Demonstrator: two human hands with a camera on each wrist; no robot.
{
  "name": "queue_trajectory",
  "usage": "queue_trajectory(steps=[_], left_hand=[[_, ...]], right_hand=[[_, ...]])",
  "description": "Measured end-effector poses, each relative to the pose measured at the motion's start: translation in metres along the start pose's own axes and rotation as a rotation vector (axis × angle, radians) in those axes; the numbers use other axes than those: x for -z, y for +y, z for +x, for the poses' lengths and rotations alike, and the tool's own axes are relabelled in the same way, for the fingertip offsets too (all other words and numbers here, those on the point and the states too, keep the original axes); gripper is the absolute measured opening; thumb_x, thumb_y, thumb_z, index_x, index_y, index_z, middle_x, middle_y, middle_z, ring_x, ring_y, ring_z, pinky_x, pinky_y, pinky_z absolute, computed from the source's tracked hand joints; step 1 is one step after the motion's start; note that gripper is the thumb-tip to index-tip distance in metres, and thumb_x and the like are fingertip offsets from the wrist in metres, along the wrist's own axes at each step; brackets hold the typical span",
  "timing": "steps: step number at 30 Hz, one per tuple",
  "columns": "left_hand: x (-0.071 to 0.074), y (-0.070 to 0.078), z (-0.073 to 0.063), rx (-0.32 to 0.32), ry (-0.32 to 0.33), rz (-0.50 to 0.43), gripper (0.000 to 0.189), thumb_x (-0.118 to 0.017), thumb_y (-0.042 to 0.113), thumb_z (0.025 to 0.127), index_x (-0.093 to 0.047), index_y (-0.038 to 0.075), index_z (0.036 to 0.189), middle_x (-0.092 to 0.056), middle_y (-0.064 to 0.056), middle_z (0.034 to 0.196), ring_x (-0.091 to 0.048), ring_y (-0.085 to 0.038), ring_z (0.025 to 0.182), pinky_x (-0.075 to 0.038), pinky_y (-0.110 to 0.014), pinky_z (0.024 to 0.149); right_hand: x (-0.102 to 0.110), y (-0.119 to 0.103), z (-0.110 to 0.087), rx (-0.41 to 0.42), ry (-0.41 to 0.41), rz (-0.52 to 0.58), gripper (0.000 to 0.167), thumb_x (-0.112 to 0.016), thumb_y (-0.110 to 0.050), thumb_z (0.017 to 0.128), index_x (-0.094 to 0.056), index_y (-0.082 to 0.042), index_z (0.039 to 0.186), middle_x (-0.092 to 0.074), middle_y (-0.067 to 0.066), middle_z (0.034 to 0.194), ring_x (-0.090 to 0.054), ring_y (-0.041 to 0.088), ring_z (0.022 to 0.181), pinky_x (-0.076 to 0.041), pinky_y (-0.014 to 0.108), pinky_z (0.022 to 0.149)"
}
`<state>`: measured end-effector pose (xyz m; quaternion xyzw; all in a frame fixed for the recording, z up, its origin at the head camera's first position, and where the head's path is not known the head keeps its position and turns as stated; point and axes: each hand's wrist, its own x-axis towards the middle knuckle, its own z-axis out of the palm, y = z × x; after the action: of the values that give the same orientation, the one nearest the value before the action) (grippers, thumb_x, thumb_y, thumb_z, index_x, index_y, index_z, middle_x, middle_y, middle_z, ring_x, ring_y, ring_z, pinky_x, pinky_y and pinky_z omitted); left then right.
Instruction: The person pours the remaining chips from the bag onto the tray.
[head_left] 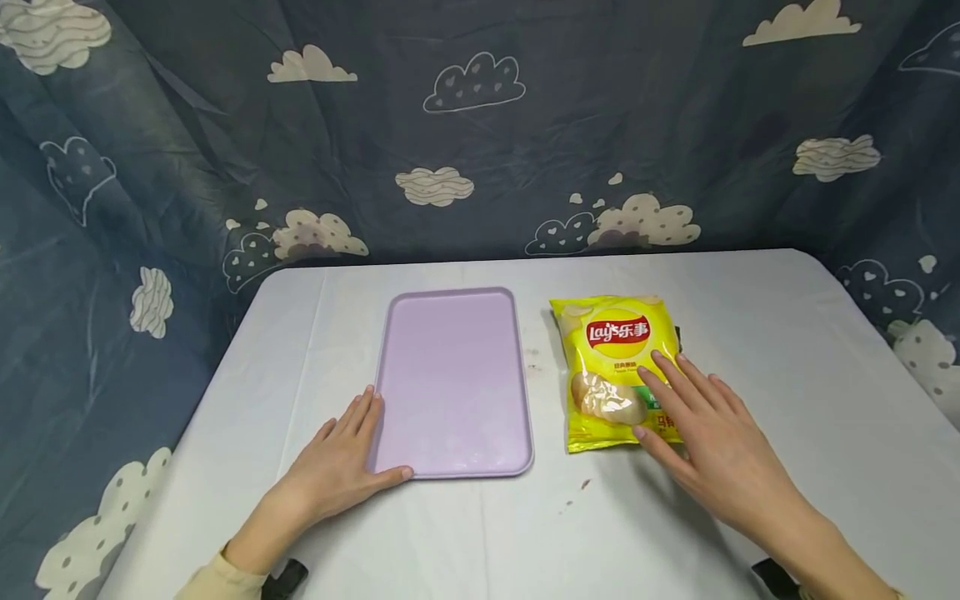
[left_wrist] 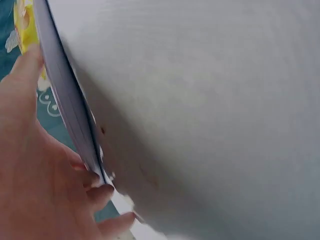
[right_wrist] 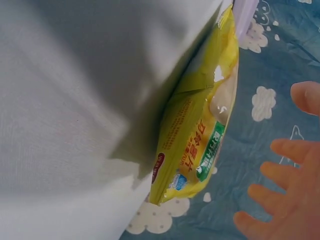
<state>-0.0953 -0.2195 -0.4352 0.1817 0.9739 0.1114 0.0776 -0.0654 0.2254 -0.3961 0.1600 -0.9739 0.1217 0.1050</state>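
A light purple rectangular tray (head_left: 453,379) lies flat on the white-covered table. My left hand (head_left: 333,471) is at its near left corner, fingers extended along the left side and thumb at the near edge. In the left wrist view, the fingertips of that hand (left_wrist: 45,165) touch the rim of the tray (left_wrist: 67,92). To the right of the tray lies a sealed yellow bag of Lay's potato chips (head_left: 611,362). Over its lower right part hovers my right hand (head_left: 716,446), fingers spread; the right wrist view shows a gap between the hand (right_wrist: 287,187) and the bag (right_wrist: 200,130).
A white cloth (head_left: 810,400) covers the table, with a few small brown marks near the tray and bag. Behind and along the sides hangs a dark blue curtain (head_left: 480,142) printed with clouds. A black strap (head_left: 285,577) shows at the left wrist.
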Motion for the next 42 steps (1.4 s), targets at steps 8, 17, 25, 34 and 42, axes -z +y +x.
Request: queue_trajectory(steps=[8,17,25,34,42], left_hand=[[0.003,-0.005,0.003,-0.054,-0.02,-0.129,0.121,-0.068,0.072,0.074,-0.021,-0.006,0.153,-0.019,-0.023,0.159,-0.02,-0.037,0.145,-0.021,-0.062,0.112],[0.005,-0.004,0.005,-0.038,-0.032,-0.189,0.12,-0.076,0.064,0.072,-0.022,-0.007,0.152,-0.023,-0.024,0.157,-0.02,-0.039,0.145,-0.02,-0.062,0.112],[0.006,-0.006,0.004,-0.037,-0.022,-0.228,0.118,-0.077,0.064,0.071,-0.025,-0.006,0.152,-0.027,-0.024,0.156,-0.022,-0.04,0.144,-0.022,-0.062,0.111],[0.01,-0.01,0.002,-0.026,-0.028,-0.262,0.114,-0.08,0.057,0.072,-0.027,-0.006,0.151,-0.03,-0.025,0.154,-0.026,-0.041,0.142,-0.026,-0.059,0.111],[0.025,-0.019,0.018,-0.006,-0.026,-0.352,0.084,-0.072,0.035,0.09,-0.029,-0.007,0.149,-0.037,-0.027,0.149,-0.035,-0.041,0.137,-0.03,-0.055,0.11]], right_hand=[[-0.001,0.003,-0.001,0.016,-0.001,0.048,0.073,-0.07,-0.037,0.089,-0.04,-0.011,0.15,-0.028,0.014,0.158,-0.023,0.038,0.143,-0.012,0.054,0.117],[-0.001,0.001,0.0,0.011,-0.045,0.069,0.076,-0.071,-0.037,0.088,-0.037,-0.012,0.152,-0.028,0.015,0.158,-0.026,0.04,0.141,-0.015,0.054,0.116],[-0.001,0.002,0.0,0.024,-0.057,0.082,0.076,-0.071,-0.035,0.089,-0.036,-0.014,0.153,-0.029,0.015,0.157,-0.029,0.041,0.139,-0.023,0.059,0.111],[-0.001,0.001,0.002,0.023,-0.069,0.079,0.075,-0.072,-0.033,0.089,-0.037,-0.013,0.152,-0.027,0.013,0.158,-0.029,0.041,0.14,-0.026,0.061,0.109],[0.004,0.0,0.004,-0.018,-0.084,0.084,0.079,-0.072,-0.035,0.089,-0.033,-0.016,0.155,-0.026,0.016,0.158,-0.027,0.042,0.141,-0.027,0.064,0.106]])
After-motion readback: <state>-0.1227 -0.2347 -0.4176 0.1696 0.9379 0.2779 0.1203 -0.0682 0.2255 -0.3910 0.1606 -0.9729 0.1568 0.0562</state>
